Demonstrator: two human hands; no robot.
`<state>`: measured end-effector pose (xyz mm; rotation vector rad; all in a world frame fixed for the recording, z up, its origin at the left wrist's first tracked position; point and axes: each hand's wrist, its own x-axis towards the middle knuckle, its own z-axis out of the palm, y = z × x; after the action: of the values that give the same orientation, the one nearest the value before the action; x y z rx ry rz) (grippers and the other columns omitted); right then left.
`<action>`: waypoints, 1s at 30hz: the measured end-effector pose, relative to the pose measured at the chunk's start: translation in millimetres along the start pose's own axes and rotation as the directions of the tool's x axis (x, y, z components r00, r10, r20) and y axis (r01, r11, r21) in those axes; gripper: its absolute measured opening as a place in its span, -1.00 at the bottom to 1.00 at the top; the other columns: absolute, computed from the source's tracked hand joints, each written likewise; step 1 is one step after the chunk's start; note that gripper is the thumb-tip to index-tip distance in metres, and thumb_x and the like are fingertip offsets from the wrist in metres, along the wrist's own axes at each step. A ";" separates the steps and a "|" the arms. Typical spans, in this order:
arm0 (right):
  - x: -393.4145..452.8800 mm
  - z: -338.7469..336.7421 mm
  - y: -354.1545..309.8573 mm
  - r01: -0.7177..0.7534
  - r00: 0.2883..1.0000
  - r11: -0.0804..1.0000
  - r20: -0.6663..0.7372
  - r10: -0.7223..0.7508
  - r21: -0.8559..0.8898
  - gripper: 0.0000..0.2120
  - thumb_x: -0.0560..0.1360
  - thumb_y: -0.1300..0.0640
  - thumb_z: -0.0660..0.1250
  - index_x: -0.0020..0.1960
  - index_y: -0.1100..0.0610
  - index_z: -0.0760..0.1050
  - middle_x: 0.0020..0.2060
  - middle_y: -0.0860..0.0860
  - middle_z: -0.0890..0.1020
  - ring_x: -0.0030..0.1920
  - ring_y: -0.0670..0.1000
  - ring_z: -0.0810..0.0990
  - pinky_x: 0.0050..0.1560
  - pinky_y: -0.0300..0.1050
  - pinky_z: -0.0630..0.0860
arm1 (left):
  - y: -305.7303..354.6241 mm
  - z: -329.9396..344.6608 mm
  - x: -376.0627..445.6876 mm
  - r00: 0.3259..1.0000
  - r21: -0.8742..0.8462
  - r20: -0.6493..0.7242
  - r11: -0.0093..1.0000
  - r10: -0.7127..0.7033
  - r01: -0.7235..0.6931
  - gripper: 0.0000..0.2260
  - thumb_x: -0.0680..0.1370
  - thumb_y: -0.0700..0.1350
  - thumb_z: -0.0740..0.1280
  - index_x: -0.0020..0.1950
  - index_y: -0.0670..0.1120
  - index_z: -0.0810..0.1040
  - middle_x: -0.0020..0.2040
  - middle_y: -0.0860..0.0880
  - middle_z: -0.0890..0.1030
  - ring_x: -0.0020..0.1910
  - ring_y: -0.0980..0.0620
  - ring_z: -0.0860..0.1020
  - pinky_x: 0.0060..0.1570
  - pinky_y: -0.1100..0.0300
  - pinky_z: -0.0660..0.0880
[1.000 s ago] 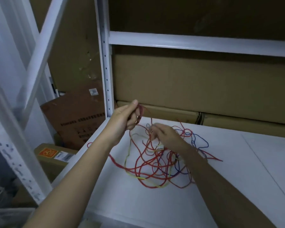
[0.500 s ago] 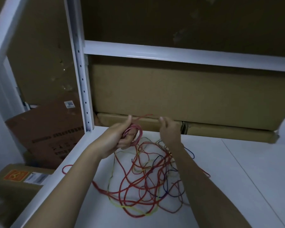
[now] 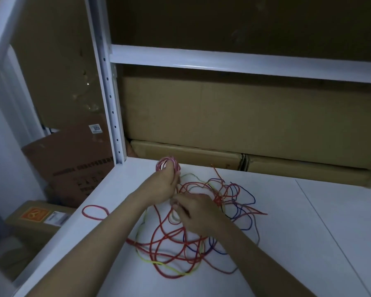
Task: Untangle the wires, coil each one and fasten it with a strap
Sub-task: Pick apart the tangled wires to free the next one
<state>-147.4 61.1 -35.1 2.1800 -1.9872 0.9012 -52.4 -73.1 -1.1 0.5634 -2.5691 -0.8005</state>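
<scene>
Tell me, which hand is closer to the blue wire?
Right. The right hand sits in the tangle, just beside the blue wire. The left hand is farther left, holding a small red coil.

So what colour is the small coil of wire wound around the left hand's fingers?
Red, appearing pinkish in the dim light: the coil sits on the left hand, seen in the head view.

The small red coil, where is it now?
In the head view, the red coil sits on the left hand fingertips, near the white shelf post, behind the tangled wires.

Right hand (image 3: 193, 211) has dropped from raised strand into tangle (image 3: 201, 221).
</scene>
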 end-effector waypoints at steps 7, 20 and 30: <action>3.4 -25.3 45.6 -0.270 0.958 0.921 -0.011 0.285 0.281 -0.94 0.49 0.18 0.39 -0.07 0.03 0.60 -0.31 -0.12 0.55 -0.29 -0.13 0.52 -0.23 -0.18 0.50 | 18.3 -13.8 -17.6 0.949 0.261 0.288 0.964 -0.128 0.051 -0.66 0.62 0.19 0.07 -0.15 -0.04 0.39 -0.25 0.00 0.44 -0.25 0.08 0.45 -0.20 0.16 0.40; -10.2 -20.3 74.5 -0.279 0.958 0.954 -0.031 0.284 0.108 -0.86 0.50 0.08 0.37 -0.09 0.12 0.66 -0.19 -0.01 0.64 -0.16 -0.05 0.55 -0.09 -0.17 0.49 | 45.1 -20.5 -7.5 0.986 -0.589 -0.148 0.808 -0.074 -0.027 -0.66 0.67 -0.04 0.08 -0.28 -0.10 0.31 -0.52 0.06 0.27 -0.46 0.09 0.21 -0.41 0.30 0.23; -21.6 -47.7 86.9 -0.589 0.805 0.749 0.142 0.576 0.301 -0.86 0.47 0.14 0.43 -0.01 0.17 0.67 -0.19 -0.02 0.66 -0.19 -0.12 0.60 -0.03 -0.25 0.54 | 49.2 -33.5 3.2 0.961 -0.556 -0.253 0.830 -0.113 -0.048 -0.64 0.68 -0.01 0.06 -0.30 -0.07 0.32 -0.50 0.03 0.31 -0.46 0.09 0.25 -0.38 0.27 0.24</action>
<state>-245.9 85.6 -34.5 1.6969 -2.7902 1.3555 -52.0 -52.3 54.8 0.4854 -1.9383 -1.3180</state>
